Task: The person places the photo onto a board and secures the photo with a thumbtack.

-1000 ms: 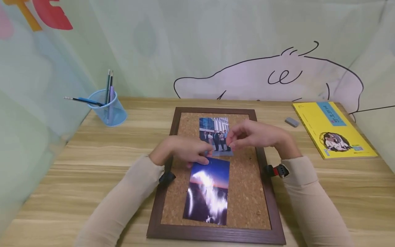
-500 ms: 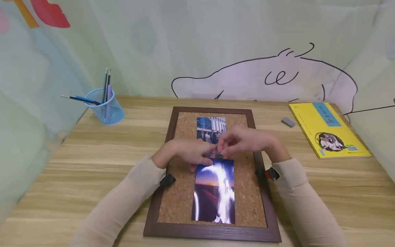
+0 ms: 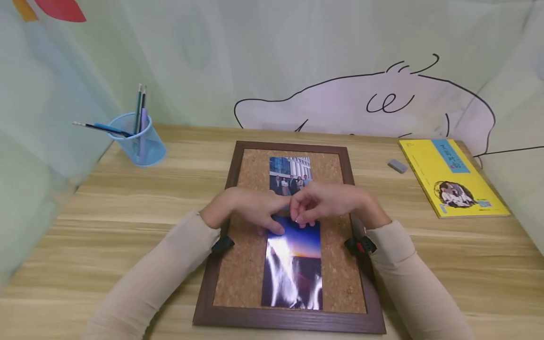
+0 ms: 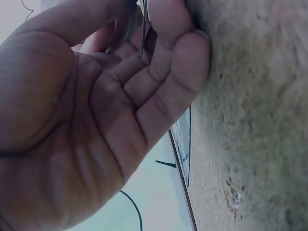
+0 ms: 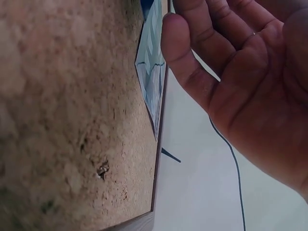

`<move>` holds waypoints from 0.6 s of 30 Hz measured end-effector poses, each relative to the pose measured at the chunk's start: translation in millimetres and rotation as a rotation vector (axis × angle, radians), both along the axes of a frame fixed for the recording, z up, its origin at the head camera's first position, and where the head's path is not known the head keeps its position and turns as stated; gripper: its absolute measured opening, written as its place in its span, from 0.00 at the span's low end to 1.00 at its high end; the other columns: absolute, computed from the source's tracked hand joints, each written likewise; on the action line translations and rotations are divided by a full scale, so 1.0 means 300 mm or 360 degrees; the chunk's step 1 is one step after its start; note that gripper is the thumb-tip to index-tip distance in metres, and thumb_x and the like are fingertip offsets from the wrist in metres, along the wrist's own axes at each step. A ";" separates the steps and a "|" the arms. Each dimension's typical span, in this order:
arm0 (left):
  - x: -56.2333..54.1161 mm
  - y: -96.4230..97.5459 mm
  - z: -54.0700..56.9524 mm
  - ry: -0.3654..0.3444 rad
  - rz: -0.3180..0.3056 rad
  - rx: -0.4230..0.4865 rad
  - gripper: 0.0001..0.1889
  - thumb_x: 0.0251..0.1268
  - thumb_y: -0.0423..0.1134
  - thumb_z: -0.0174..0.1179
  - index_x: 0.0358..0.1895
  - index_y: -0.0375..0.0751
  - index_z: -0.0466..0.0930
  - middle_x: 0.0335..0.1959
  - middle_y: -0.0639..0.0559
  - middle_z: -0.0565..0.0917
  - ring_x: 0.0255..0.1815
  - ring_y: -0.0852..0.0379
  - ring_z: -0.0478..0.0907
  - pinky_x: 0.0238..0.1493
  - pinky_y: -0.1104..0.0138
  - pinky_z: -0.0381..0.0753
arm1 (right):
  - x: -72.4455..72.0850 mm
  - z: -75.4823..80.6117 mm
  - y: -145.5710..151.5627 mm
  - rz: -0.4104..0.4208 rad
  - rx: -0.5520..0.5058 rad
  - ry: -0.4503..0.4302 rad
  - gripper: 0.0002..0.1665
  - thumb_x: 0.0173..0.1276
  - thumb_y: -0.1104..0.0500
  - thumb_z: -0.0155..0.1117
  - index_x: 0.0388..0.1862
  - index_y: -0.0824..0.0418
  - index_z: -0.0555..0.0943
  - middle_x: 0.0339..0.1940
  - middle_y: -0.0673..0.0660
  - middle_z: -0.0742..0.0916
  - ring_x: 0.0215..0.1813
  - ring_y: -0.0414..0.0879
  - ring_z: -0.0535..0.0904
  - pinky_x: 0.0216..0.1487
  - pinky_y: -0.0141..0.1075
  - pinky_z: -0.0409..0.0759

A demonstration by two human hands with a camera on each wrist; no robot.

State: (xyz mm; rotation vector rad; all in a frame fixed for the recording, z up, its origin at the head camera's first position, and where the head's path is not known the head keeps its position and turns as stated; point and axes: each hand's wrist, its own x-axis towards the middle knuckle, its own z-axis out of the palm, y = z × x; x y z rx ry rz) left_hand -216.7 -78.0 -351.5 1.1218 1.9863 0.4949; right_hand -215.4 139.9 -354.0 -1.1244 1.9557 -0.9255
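A glossy sunset photo lies over the lower half of a cork board with a dark wooden frame. My left hand pinches its top edge, thumb on the face and fingers behind; the left wrist view shows the edge-on sheet between them. Close beside it, my right hand holds a tiny pale pin between thumb and forefinger, over the photo's top edge. Its exact kind is too small to make out. A group photo lies higher on the board, its lower part hidden by both hands.
At the back left stands a blue mesh cup with several pencils and pens. A grey eraser and a yellow book lie right of the board on the wooden table.
The right hand has moved left and nearer, from beside the group photo to the sunset photo's top edge. The sunset photo, in the left hand's hold, has turned straighter on the board.
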 end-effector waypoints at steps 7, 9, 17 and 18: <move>0.009 -0.002 0.015 -0.0008 0.0106 -0.0024 0.38 0.69 0.37 0.64 0.76 0.38 0.51 0.66 0.39 0.72 0.27 0.58 0.84 0.36 0.67 0.82 | 0.006 0.011 -0.019 0.0020 0.0046 -0.0010 0.03 0.72 0.68 0.62 0.41 0.67 0.81 0.31 0.52 0.86 0.31 0.44 0.81 0.37 0.40 0.82; 0.010 0.002 0.017 0.0110 0.0100 -0.0057 0.34 0.68 0.39 0.65 0.72 0.39 0.57 0.56 0.43 0.78 0.27 0.59 0.83 0.36 0.68 0.81 | 0.005 0.007 -0.021 0.0023 0.0055 -0.0020 0.02 0.71 0.69 0.62 0.41 0.68 0.80 0.31 0.52 0.86 0.31 0.44 0.80 0.36 0.40 0.82; 0.050 0.005 0.011 0.0501 0.0145 -0.0249 0.24 0.66 0.50 0.67 0.55 0.44 0.68 0.39 0.53 0.79 0.38 0.58 0.77 0.42 0.63 0.76 | 0.012 -0.020 -0.024 -0.0003 0.0118 -0.0113 0.03 0.71 0.71 0.59 0.40 0.68 0.80 0.31 0.53 0.85 0.31 0.44 0.79 0.36 0.36 0.80; 0.058 0.000 0.006 0.0509 0.0151 -0.0238 0.24 0.66 0.50 0.68 0.56 0.43 0.69 0.40 0.53 0.80 0.39 0.58 0.77 0.43 0.63 0.76 | 0.016 -0.026 -0.022 -0.0003 0.0119 -0.0123 0.03 0.71 0.71 0.59 0.40 0.68 0.80 0.31 0.53 0.85 0.31 0.44 0.79 0.36 0.36 0.80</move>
